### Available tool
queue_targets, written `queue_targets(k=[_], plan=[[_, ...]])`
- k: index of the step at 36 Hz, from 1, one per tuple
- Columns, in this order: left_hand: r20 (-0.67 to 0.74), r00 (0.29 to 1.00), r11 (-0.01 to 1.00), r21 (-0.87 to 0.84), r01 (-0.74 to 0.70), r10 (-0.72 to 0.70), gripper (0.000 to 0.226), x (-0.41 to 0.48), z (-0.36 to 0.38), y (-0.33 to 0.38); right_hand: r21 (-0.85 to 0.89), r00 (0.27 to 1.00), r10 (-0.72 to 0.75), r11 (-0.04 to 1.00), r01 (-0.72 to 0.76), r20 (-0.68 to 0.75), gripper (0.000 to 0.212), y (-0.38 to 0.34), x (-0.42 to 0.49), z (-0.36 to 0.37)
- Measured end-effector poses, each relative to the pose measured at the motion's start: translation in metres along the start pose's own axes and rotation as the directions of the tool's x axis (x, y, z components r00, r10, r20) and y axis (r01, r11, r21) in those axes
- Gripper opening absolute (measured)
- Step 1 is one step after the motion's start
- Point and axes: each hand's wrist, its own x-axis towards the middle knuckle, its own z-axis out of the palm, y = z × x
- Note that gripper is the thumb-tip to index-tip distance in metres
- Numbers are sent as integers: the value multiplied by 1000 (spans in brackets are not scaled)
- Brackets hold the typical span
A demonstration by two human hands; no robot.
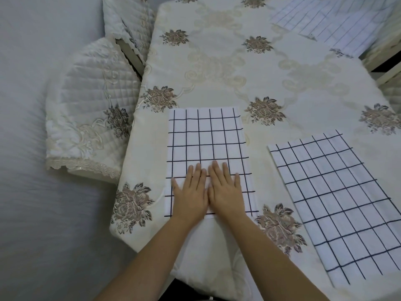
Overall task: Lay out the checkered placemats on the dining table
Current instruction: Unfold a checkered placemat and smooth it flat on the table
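Note:
A white placemat with a black grid (pixel 206 140) lies flat near the front left of the dining table (pixel 227 68), which wears a cream floral cloth. My left hand (pixel 191 192) and my right hand (pixel 225 190) press flat on its near end, side by side, fingers straight. A second checkered placemat (pixel 338 203) lies spread at the right. A third checkered placemat (pixel 334 25) lies at the far right corner.
Two chairs with quilted cream covers stand at the table's left side, one chair (pixel 86 109) nearer and another chair (pixel 128 20) farther back. A pale floor (pixel 32 192) runs along the left. A chair frame (pixel 388 61) shows at the right edge.

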Motion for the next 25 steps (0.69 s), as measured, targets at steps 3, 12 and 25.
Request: queue_targets(k=[3, 12, 25], plan=[[-6, 1000, 1000, -3, -6, 6, 55, -4, -3, -6, -14, 1000, 22, 1000, -22, 5, 53, 13, 1, -1], [8, 998, 998, -27, 63, -63, 57, -7, -3, -41, 5, 988, 125, 992, -126, 92, 66, 58, -11, -9], [-17, 996, 995, -51, 90, -91, 57, -9, -12, -10, -46, 981, 183, 983, -180, 71, 69, 28, -10, -22]])
